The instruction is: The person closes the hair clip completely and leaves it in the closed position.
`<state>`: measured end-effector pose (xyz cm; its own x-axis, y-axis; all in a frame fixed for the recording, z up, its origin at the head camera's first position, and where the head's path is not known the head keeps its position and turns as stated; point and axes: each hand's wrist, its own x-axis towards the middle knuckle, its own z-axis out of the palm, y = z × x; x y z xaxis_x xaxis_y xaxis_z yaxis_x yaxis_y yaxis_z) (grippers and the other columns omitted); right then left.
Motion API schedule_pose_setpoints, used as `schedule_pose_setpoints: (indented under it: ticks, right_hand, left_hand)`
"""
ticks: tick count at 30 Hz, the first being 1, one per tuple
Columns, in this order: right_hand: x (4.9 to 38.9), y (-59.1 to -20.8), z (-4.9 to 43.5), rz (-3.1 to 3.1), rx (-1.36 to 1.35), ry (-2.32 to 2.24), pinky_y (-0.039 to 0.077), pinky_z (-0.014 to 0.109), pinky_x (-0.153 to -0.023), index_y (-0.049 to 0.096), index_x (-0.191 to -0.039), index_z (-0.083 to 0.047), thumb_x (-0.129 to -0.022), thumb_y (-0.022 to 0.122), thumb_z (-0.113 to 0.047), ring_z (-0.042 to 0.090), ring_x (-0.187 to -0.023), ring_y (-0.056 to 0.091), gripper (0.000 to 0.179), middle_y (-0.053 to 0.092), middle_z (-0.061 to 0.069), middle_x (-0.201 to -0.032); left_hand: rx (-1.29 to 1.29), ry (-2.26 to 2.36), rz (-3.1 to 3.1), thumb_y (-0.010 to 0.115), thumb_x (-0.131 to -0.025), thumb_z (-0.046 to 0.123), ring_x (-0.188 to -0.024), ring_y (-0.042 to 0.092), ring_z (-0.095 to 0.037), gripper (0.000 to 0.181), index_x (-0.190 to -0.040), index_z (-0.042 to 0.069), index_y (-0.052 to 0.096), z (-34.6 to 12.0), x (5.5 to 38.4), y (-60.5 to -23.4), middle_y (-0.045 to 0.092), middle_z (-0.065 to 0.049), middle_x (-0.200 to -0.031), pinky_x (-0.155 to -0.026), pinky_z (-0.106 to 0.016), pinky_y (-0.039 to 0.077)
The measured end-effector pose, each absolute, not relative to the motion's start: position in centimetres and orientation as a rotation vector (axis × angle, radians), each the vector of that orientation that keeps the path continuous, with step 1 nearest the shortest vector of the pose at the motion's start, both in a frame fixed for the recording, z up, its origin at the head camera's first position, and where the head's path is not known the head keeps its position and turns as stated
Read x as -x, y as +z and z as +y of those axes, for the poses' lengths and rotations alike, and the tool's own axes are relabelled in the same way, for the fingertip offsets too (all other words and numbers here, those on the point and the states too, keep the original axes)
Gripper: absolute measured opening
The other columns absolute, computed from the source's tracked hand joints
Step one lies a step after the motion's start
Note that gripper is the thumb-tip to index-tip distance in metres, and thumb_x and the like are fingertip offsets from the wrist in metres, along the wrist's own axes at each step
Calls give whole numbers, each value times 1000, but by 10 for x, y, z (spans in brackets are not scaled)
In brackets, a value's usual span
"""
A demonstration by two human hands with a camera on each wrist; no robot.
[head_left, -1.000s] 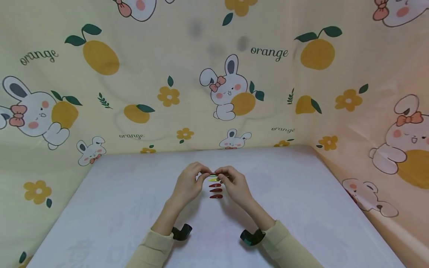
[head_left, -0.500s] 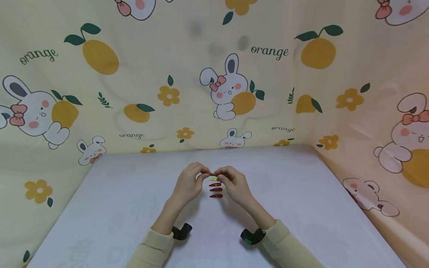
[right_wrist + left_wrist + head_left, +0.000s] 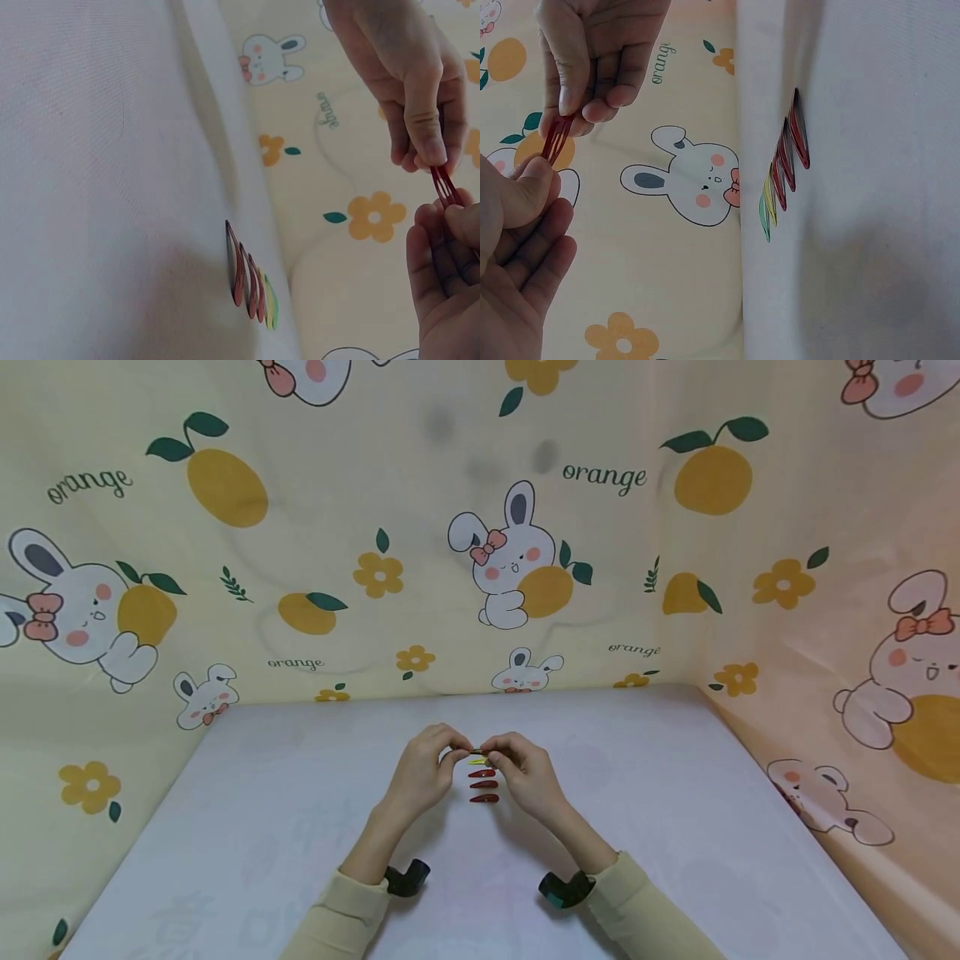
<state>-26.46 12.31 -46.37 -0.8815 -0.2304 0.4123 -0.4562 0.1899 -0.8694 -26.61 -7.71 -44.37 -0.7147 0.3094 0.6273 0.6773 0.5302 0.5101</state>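
Both hands meet over the table with a dark red snap hair clip (image 3: 557,140) held between them. My left hand (image 3: 422,770) pinches one end between thumb and finger, and my right hand (image 3: 529,774) pinches the other end. Slits between the clip's prongs show in both wrist views. Below the hands, three red snap hair clips (image 3: 483,785) lie in a row on the table, beside a yellow hair clip (image 3: 477,762). At the row's far end is a green hair clip (image 3: 764,217), hidden in the head view.
A white cloth covers the table (image 3: 300,827). Behind it and along the sides hangs a cream curtain (image 3: 420,485) printed with rabbits and oranges. Each wrist wears a black camera (image 3: 408,879) just past the beige sleeve.
The held red clip has shifted slightly between the fingertips, and the green clip that showed behind it is now covered in the head view. Both hands stay nearly in place.
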Motion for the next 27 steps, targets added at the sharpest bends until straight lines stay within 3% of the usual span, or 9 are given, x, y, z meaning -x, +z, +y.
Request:
schedule_pose_setpoints:
  ticks: [7, 17, 27]
  right_hand:
    - [265, -464, 123, -2275, -679, 1756, 54, 24, -81, 71, -108, -2, -101, 63, 2, 23, -92, 68, 12, 71, 16, -102]
    - [267, -465, 124, -2284, -677, 1727, 55, 25, -80, 71, -107, -2, -100, 63, 4, 19, -90, 68, 12, 71, 8, -97]
    - [266, -464, 125, -2276, -681, 1748, 55, 26, -77, 71, -105, -2, -101, 61, 4, 21, -87, 67, 13, 71, 14, -95]
  left_hand:
    - [804, -1075, -2315, 76, -91, -3, -89, 67, -21, 10, -94, 6, 73, -77, 266, -444, 72, -3, -90, -81, -40, 56]
    - [817, -1095, -2306, 76, -90, -5, -91, 68, -22, 11, -94, 5, 73, -77, 266, -443, 73, -6, -92, -82, -41, 56]
    - [839, -1092, -2317, 74, -91, -4, -92, 68, -21, 10, -95, 6, 73, -78, 266, -444, 74, -7, -93, -82, -41, 56]
